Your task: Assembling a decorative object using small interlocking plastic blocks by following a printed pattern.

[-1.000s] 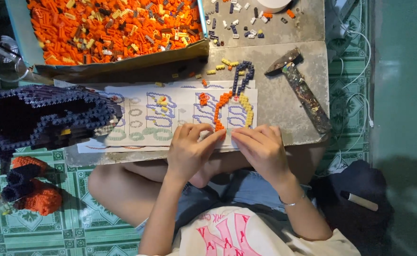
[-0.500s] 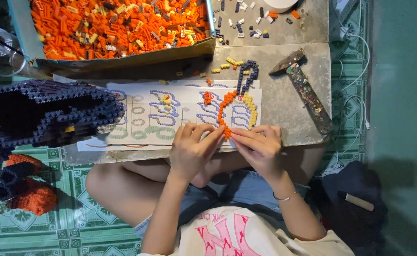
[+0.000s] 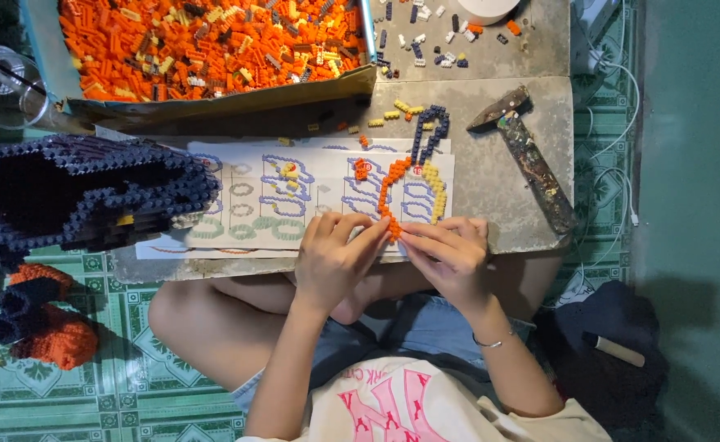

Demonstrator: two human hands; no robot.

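My left hand [image 3: 333,260]: fingertips pinching the orange brick strip [image 3: 388,200].
My right hand [image 3: 450,260]: pinching the same strip's near end.
Beneath: instruction sheet [image 3: 294,200].

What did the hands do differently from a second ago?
The left hand and right hand slid closer together and now pinch the near end of the orange brick strip, which they only rested beside before. The hammer, paper sheet and dark blue brick piece stayed put.

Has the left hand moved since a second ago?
Yes. The left hand has shifted right along the paper sheet, closing on the right hand at the orange brick strip.
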